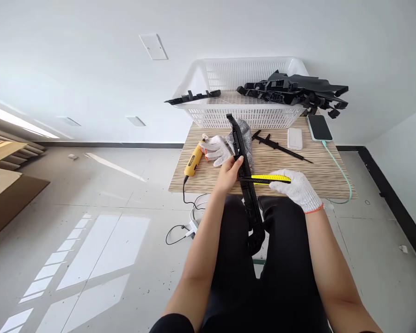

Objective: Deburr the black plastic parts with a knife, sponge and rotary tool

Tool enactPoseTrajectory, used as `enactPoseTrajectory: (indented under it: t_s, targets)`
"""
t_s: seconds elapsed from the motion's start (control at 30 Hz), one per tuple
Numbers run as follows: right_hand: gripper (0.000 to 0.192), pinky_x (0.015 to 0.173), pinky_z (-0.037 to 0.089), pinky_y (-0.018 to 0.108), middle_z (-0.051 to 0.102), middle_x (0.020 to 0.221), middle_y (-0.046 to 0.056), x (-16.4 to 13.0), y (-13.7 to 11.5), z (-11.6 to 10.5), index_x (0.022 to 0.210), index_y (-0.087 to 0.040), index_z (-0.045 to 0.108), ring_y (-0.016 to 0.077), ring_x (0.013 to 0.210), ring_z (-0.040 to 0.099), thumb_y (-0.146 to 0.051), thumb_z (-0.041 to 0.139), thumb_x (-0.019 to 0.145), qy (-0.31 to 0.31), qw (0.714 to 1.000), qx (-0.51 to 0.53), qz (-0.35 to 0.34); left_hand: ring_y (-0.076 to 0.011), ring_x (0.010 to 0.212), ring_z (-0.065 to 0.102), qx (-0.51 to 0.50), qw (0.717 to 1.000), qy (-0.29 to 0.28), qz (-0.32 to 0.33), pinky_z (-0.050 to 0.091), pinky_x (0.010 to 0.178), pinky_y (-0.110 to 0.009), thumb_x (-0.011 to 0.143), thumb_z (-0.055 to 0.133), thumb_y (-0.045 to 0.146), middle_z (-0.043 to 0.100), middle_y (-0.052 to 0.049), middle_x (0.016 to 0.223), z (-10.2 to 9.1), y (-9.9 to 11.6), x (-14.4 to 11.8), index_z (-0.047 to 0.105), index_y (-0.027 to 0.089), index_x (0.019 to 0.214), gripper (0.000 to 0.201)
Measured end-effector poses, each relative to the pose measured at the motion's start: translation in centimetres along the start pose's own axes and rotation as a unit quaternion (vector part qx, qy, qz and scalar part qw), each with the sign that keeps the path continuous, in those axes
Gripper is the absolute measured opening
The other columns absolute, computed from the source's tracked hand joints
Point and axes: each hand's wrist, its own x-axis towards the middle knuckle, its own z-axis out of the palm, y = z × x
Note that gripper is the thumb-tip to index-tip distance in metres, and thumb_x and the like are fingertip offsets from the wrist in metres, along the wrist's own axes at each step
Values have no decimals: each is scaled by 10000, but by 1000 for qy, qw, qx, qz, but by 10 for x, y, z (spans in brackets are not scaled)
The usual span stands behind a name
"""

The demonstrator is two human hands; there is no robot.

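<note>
My bare left hand (229,173) is closed around a long black plastic trim piece (250,203), thumb on top. The piece slants from the table down between my knees. In a white knit glove with an orange cuff, my right hand (296,187) grips a yellow-and-black utility knife (265,179). Its dark blade end reaches across the trim piece, close to my left fingers. Whether the edge touches the plastic I cannot tell. Behind the upper end of the piece lies a crumpled grey cloth (244,134), and a loose white glove (217,149) rests to its left.
A yellow corded power tool (194,159) lies at the table's left. Black calipers (280,147), a white flat block (294,138) and a phone (319,127) on a green cable are to the right. Behind stands a white basket (239,115) with black plastic parts (294,90). Cardboard (10,199) is far left.
</note>
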Motion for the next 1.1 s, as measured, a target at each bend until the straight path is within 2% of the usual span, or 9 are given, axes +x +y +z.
enactPoseTrajectory:
  t_s: [0.23,0.3,0.43,0.57,0.67,0.8,0.9,1.03,1.1]
  targets:
    - [409,988,572,448,771,1145,59,-2,7,-4,1136,-267,778,276,1074,716,-417,828,758,-1,1000,-2,-19,-191,823,672,-3,1000,-1,7,564,782,-308,829,717,606,709,-25,833,1,2,-1,692,201,869,408]
    - [411,1019,556,459,765,1169,60,-2,7,-5,1147,-267,773,283,1114,702,-428,818,771,42,999,-6,-22,-189,827,670,6,1000,0,18,561,777,-300,821,722,614,708,-22,833,1,2,-1,689,202,860,415]
    - [419,1003,559,443,771,1126,63,-2,6,-8,1133,-248,784,272,1054,718,-424,834,756,-6,1000,-2,-16,-196,807,677,9,1000,-14,14,572,762,-317,822,709,637,711,-25,806,1,2,-1,684,202,868,438]
    - [411,955,582,418,773,1122,49,0,5,-12,1158,-255,773,253,1025,726,-400,816,775,38,999,30,-5,-198,857,683,9,1000,-8,19,574,790,-312,821,718,627,718,-24,844,0,1,-1,694,203,881,429]
    - [376,952,582,401,782,1085,34,0,5,-15,1120,-269,790,243,1004,730,-363,830,758,-29,999,16,7,-203,847,689,-4,1000,-8,2,577,783,-321,823,724,619,712,-26,822,1,1,-1,695,202,887,423]
    - [383,949,582,409,774,1131,49,-3,6,-15,1145,-266,779,254,1042,720,-387,808,782,50,998,15,-15,-202,841,693,-1,1000,-5,15,582,770,-316,806,740,625,716,-23,821,2,1,-1,695,198,875,435]
    - [398,981,568,429,777,1126,51,-4,8,-14,1128,-260,787,264,1045,721,-395,830,756,0,1000,12,-14,-204,816,699,5,1000,-9,17,588,747,-320,806,722,654,719,-24,807,2,1,-1,683,196,876,465]
    - [433,961,577,432,775,1134,49,-3,11,-14,1168,-250,769,258,1025,724,-418,813,771,58,998,21,-17,-189,804,694,12,999,-10,28,586,746,-309,802,725,658,718,-18,819,1,1,0,679,193,872,472]
    - [420,957,579,428,778,1123,47,-4,11,-15,1141,-250,779,259,1020,725,-417,826,759,16,999,22,-16,-190,800,696,7,999,-18,25,589,754,-317,809,718,656,720,-19,820,1,0,0,677,193,878,470]
